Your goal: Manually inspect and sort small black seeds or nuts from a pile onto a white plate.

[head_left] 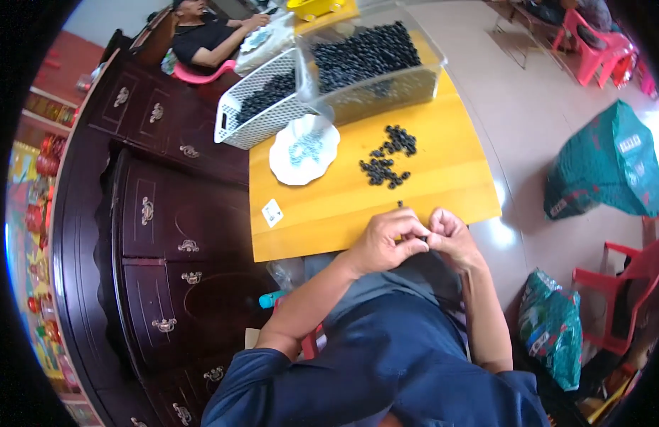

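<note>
At the near edge of the yellow table (329, 220), my left hand (390, 240) and my right hand (452, 238) meet, fingertips pinched together. Something small and dark shows between them, mostly hidden by the fingers. One small black round piece (400, 203) lies just beyond my left hand. Farther back is a loose pile of similar black pieces (383, 172). To its left stands a white scalloped plate (283, 165) with many small pale blue bits (306, 148) on it.
Behind the plate are a white perforated basket (233, 135) and a clear plastic bin (386, 96), both holding black pieces. A small white card (272, 213) lies at the table's left. Dark wooden cabinets (166, 213) flank the left; green bags (599, 167) and a red chair (621, 285) stand right. Another person (208, 39) sits beyond.
</note>
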The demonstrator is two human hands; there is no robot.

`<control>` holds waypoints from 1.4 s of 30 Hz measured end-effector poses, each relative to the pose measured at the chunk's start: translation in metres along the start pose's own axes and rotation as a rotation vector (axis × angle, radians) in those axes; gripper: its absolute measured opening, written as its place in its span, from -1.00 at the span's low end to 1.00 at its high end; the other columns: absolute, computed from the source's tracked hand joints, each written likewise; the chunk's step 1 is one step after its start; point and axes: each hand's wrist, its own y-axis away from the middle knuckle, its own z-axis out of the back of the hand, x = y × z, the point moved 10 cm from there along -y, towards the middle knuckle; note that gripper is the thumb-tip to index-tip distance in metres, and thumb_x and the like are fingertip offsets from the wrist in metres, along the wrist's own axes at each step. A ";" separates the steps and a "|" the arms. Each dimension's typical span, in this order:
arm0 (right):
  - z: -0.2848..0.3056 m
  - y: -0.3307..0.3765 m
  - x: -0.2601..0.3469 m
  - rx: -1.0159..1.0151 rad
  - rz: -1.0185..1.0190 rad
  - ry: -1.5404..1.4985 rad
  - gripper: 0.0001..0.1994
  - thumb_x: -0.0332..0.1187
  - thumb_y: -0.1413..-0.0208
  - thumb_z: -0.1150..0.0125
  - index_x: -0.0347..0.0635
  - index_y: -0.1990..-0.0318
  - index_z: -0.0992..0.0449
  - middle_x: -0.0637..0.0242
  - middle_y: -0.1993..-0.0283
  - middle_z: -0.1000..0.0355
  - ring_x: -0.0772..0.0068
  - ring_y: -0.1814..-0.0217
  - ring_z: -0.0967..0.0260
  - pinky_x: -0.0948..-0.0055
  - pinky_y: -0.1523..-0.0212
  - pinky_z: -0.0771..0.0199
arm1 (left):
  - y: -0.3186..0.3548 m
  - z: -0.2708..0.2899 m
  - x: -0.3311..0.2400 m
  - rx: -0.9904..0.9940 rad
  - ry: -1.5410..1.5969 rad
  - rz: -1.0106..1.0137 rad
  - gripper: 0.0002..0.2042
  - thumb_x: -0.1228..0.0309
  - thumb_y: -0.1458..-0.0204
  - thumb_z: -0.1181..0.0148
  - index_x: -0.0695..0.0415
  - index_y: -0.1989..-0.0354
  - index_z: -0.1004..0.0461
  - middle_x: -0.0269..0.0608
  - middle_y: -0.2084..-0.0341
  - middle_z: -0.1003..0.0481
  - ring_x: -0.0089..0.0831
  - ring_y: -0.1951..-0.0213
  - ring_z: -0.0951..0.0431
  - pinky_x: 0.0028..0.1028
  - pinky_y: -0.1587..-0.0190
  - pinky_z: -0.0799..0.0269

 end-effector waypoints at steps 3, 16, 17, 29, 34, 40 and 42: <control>0.006 0.000 -0.003 -0.016 0.006 -0.029 -0.68 -0.40 0.04 -0.50 -0.06 0.35 -0.34 0.57 0.46 -0.34 0.71 0.39 -0.32 0.68 0.33 -0.31 | 0.005 -0.004 0.016 0.083 0.003 0.145 -0.84 0.45 0.04 -0.37 0.15 0.27 -0.58 -0.21 0.45 -0.51 -0.29 0.37 -0.52 -0.37 0.28 -0.40; 0.002 -0.001 -0.013 -0.039 -0.122 0.039 -0.82 -0.27 -0.32 -0.09 -0.18 0.14 -0.48 0.32 0.30 -0.53 0.51 0.29 -0.44 0.53 0.16 -0.46 | 0.033 0.166 0.104 -0.256 0.091 0.593 -0.84 0.52 -0.08 -0.17 0.15 0.16 -0.54 -0.55 0.50 -0.43 -0.78 0.49 -0.34 -0.68 0.43 -0.30; 0.000 -0.001 -0.013 -0.011 -0.116 0.033 -0.82 -0.29 -0.35 -0.03 -0.20 0.13 -0.48 0.32 0.29 -0.53 0.51 0.28 -0.44 0.52 0.13 -0.46 | 0.030 0.211 0.110 -0.393 0.058 0.631 -0.82 0.55 -0.04 -0.19 0.11 0.17 -0.55 -0.49 0.46 -0.49 -0.72 0.49 -0.41 -0.65 0.41 -0.35; 0.008 -0.002 0.013 -0.204 0.083 0.107 -0.46 -0.31 -0.17 -0.26 -0.14 -0.29 -0.27 0.21 -0.26 -0.31 0.43 -0.08 -0.41 0.51 0.06 -0.43 | 0.006 0.245 0.118 -0.440 0.027 0.536 -0.69 0.48 -0.10 -0.19 0.29 -0.02 -0.47 -0.32 0.39 -0.55 -0.67 0.43 -0.47 -0.63 0.34 -0.40; 0.030 -0.009 -0.006 -0.231 -0.015 -0.006 -0.76 -0.41 -0.28 -0.13 -0.21 -0.06 -0.44 0.34 0.17 -0.50 0.60 0.32 -0.40 0.63 0.30 -0.43 | 0.026 0.123 0.126 -0.271 -0.002 0.540 -0.83 0.49 -0.08 -0.19 0.25 0.17 -0.57 -0.40 0.46 -0.55 -0.72 0.46 -0.47 -0.65 0.39 -0.39; 0.025 -0.002 0.002 -0.247 0.045 -0.086 -0.74 -0.35 -0.28 -0.16 -0.20 -0.06 -0.44 0.33 0.09 -0.51 0.60 0.24 -0.44 0.60 0.22 -0.49 | -0.008 0.059 0.075 -0.165 -0.487 0.251 -0.86 0.48 0.01 -0.27 0.18 0.26 -0.60 -0.27 0.52 -0.55 -0.51 0.53 -0.52 -0.52 0.43 -0.42; 0.020 -0.001 0.002 -0.212 0.035 -0.045 -0.74 -0.33 -0.28 -0.16 -0.20 -0.07 -0.45 0.33 0.07 -0.52 0.59 0.22 -0.45 0.59 0.19 -0.50 | -0.013 0.056 0.069 -0.201 -0.659 0.186 -0.84 0.44 0.07 -0.31 0.14 0.29 -0.60 -0.19 0.52 -0.53 -0.33 0.51 -0.55 -0.41 0.41 -0.45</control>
